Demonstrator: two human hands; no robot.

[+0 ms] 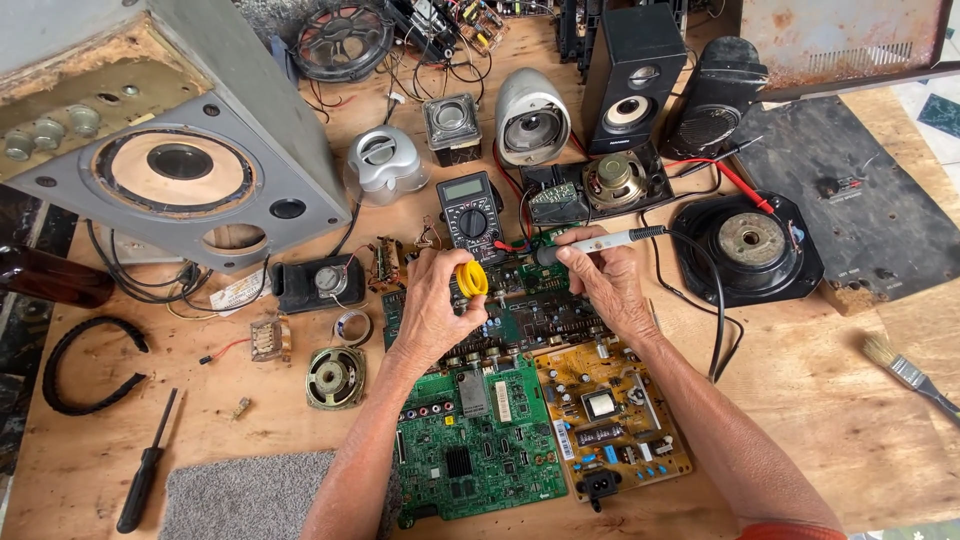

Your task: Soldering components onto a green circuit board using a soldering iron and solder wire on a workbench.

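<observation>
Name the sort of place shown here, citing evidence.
Probably an electronics repair bench: circuit boards lie on a wooden table among loose speakers, beside a multimeter.

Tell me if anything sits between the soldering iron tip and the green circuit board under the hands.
Nothing visible does. The right hand holds the soldering iron over the green circuit board; the left hand, holding a yellow spool, sits beside the tip.
</observation>
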